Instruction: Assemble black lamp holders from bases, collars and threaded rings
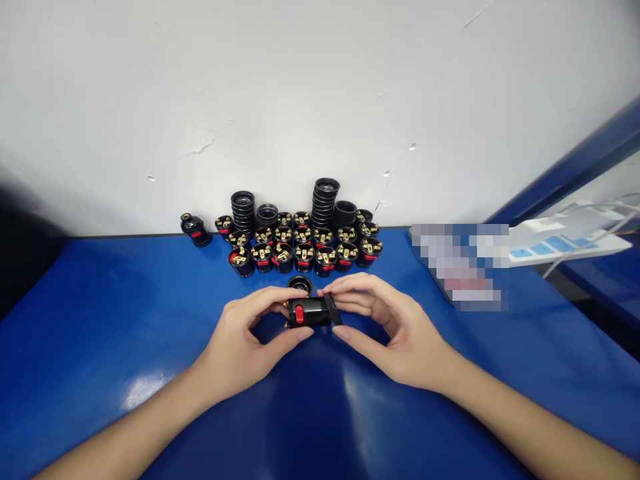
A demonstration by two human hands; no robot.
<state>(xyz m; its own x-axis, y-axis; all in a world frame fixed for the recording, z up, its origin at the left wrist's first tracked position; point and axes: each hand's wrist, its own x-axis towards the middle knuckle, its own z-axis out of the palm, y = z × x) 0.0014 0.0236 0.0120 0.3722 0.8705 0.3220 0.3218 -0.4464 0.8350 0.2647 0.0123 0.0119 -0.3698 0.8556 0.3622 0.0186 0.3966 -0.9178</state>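
Observation:
A black cylindrical part (314, 311) with a red tab lies on its side above the blue table, its brass terminals pointing left. My left hand (255, 333) grips its left portion between thumb and fingers. At the right end of the part is a black ring (333, 310), slightly tilted, pinched between the thumb and fingers of my right hand (395, 327). Just behind the held part sits a loose black ring (300, 286), partly hidden by my left fingertips.
Several black parts with brass terminals (304, 254) stand in rows behind my hands. Stacked black rings (326, 200) and another stack (243, 210) rise near the wall. A black bottle-shaped piece (196, 230) stands left. A pixelated object (460, 267) lies right on the blue table (125, 320).

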